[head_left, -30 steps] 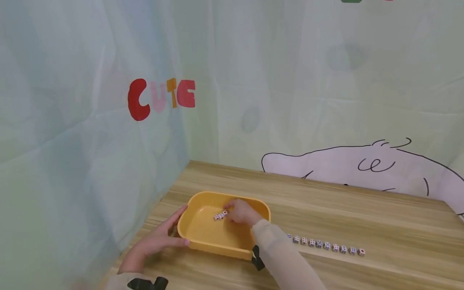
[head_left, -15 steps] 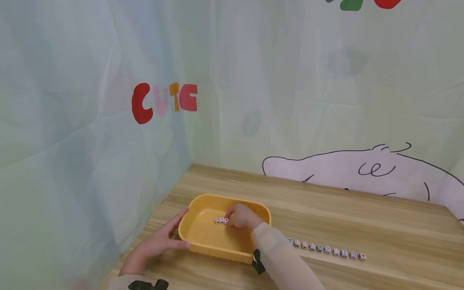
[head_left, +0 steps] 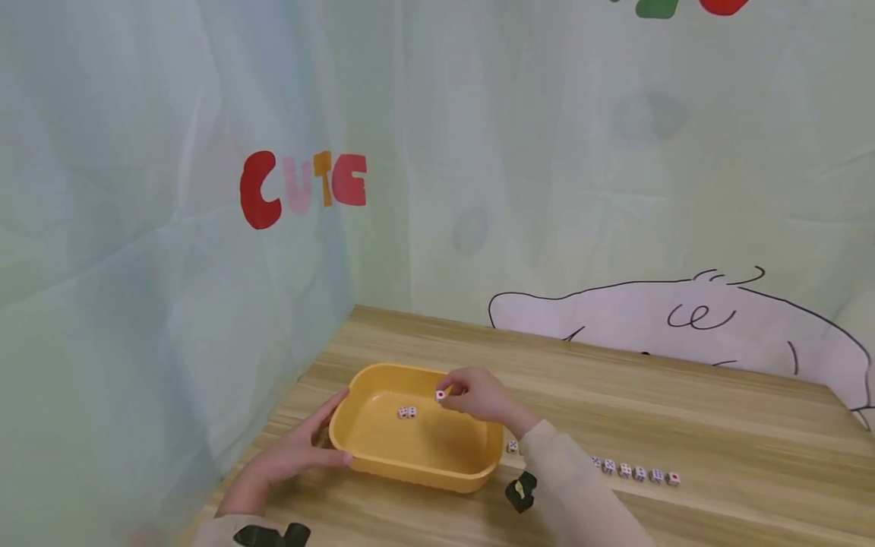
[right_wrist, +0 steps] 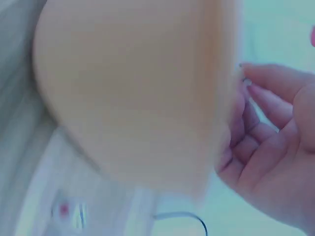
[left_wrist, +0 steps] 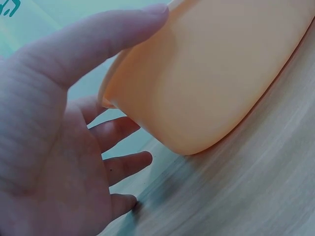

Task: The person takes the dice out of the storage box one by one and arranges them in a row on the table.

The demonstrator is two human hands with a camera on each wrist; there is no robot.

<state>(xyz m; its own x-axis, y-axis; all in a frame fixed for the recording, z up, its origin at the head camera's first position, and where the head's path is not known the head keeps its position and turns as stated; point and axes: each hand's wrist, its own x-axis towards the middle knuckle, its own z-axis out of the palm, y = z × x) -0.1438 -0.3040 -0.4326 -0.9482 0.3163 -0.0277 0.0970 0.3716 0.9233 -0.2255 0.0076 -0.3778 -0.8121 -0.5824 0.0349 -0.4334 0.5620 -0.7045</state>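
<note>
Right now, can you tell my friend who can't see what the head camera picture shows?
A right hand pinches one small die above a yellow tray holding two more dice. The left hand steadies the tray's left side, and a row of dice lies on the wooden table.

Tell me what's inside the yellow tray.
Two small dice lie side by side on the yellow tray floor. The right hand pinches a third die above it, hiding the far-right corner.
</note>
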